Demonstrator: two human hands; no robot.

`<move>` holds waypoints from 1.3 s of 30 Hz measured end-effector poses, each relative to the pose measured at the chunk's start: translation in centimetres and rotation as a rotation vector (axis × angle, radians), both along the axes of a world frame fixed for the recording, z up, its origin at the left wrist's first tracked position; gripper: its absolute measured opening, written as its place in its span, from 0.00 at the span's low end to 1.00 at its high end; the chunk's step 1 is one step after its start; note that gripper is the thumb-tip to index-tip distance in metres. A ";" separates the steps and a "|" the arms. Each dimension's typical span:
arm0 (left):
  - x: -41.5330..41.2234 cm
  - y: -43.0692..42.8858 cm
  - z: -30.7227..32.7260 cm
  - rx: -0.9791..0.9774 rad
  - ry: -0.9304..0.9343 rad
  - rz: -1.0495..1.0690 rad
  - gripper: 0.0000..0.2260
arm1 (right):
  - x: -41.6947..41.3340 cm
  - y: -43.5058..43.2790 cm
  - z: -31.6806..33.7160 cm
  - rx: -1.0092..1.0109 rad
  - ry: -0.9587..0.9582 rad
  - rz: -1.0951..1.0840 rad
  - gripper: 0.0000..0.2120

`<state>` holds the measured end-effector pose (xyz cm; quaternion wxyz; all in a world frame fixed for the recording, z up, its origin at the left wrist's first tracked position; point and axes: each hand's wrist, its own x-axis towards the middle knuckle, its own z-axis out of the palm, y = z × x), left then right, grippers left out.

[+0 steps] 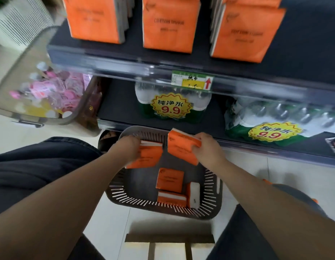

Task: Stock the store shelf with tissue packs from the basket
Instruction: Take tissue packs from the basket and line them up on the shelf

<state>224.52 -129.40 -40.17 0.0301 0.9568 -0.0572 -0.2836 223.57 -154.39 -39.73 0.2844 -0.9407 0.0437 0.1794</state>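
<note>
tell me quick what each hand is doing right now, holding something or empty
Left hand: closed, gripping an orange tissue pack over the basket.
Right hand: closed, gripping a second orange tissue pack.

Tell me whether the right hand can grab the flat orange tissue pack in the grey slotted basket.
Probably not yet: the right hand grips another orange tissue pack, though nothing covers the flat orange tissue pack below.
</note>
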 end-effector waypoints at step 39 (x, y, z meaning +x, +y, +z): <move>0.6 -4.6 19.5 -1.303 0.003 0.555 0.09 | -2.1 -2.5 19.3 0.595 -0.115 0.043 0.16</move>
